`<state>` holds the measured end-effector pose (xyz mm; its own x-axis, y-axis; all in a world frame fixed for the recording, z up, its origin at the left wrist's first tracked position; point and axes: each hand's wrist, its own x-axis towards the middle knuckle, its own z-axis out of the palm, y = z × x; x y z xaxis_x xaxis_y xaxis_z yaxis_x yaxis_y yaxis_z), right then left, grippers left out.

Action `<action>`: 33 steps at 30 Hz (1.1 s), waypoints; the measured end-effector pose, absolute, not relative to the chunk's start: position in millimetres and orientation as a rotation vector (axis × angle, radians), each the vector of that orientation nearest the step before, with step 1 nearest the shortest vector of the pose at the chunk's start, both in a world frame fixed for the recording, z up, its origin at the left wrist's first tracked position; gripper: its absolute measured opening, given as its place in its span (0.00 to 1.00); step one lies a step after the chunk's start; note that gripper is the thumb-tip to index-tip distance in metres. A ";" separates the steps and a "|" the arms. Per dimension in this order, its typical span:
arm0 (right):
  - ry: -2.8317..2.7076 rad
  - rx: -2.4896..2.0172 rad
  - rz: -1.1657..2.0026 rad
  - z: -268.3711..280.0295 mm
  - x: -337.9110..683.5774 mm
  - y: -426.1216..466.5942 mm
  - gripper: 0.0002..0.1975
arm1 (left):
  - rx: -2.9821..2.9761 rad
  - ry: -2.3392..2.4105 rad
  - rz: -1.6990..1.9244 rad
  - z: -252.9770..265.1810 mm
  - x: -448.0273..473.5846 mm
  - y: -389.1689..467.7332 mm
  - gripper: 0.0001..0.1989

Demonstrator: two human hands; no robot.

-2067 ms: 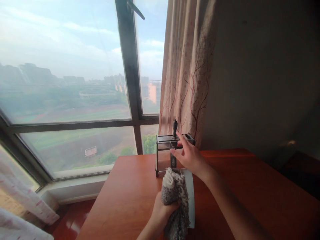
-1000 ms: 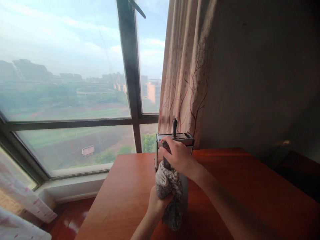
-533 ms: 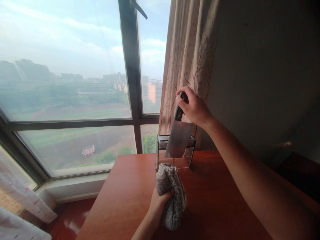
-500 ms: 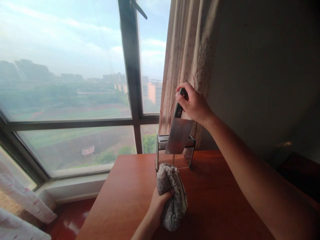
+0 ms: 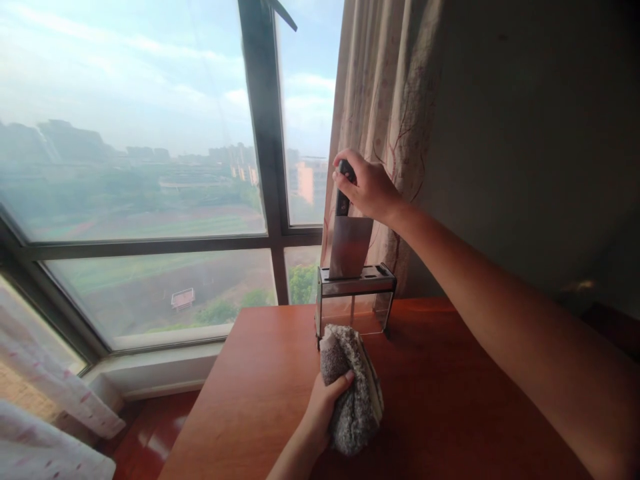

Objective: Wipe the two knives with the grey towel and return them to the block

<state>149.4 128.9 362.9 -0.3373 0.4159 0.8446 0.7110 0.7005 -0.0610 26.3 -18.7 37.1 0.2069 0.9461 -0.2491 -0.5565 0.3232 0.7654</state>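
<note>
My right hand (image 5: 367, 185) is closed around the black handle of a cleaver (image 5: 351, 248), held upright with its blade downward. The blade's lower edge meets the slotted top of a metal knife rack (image 5: 327, 288); whether it has entered a slot I cannot make out. The rack has an open frame and stands at the far end of the table. Closer to me, my left hand (image 5: 327, 403) grips a bunched grey and white cloth (image 5: 356, 400), thumb pressed across it. The cloth is just in front of the rack.
The reddish-brown wooden table (image 5: 270, 380) stands beside a large window with a dark window frame (image 5: 150, 248). A patterned curtain (image 5: 385, 87) hangs behind the rack, and a pale curtain (image 5: 55, 380) at lower left. A dark wall (image 5: 510, 133) is on the right.
The cleaver has moved left and become more upright, from in front of the rack to its top. My right hand rose slightly with it. My left hand keeps the cloth; the view shifted slightly.
</note>
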 end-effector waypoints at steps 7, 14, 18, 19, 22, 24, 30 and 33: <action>-2.022 -0.866 -0.320 344.4 140.1 136.9 0.11 | 0.590 0.795 1.133 31.6 27.3 -17.6 0.28; -1.973 -0.954 -0.164 329.0 144.2 140.5 0.11 | 0.623 0.809 1.144 33.7 27.6 -18.9 0.26; -2.023 -1.054 -0.013 300.9 145.7 143.7 0.12 | 0.619 0.831 1.139 35.2 27.7 -18.7 0.26; -2.028 -1.089 0.037 292.2 144.9 143.7 0.13 | 0.616 0.830 1.138 35.1 27.7 -18.5 0.27; -2.035 -1.176 0.173 266.8 140.4 141.2 0.17 | 0.619 0.820 1.138 34.3 27.5 -18.2 0.27; -2.041 -1.191 0.216 252.9 137.5 138.9 0.18 | 0.619 0.821 1.140 33.6 27.3 -17.9 0.27; -2.006 -1.157 0.264 235.5 139.6 138.0 0.16 | 0.603 0.807 1.136 33.4 27.4 -17.8 0.27; -1.960 -1.120 0.276 237.0 145.6 139.0 0.15 | 0.586 0.783 1.139 35.4 28.0 -18.6 0.28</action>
<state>145.6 139.0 237.0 -0.2472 0.7917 0.5586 0.6065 0.5760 -0.5480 28.0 -18.6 35.4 0.2113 0.9463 -0.2449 -0.5671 0.3227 0.7578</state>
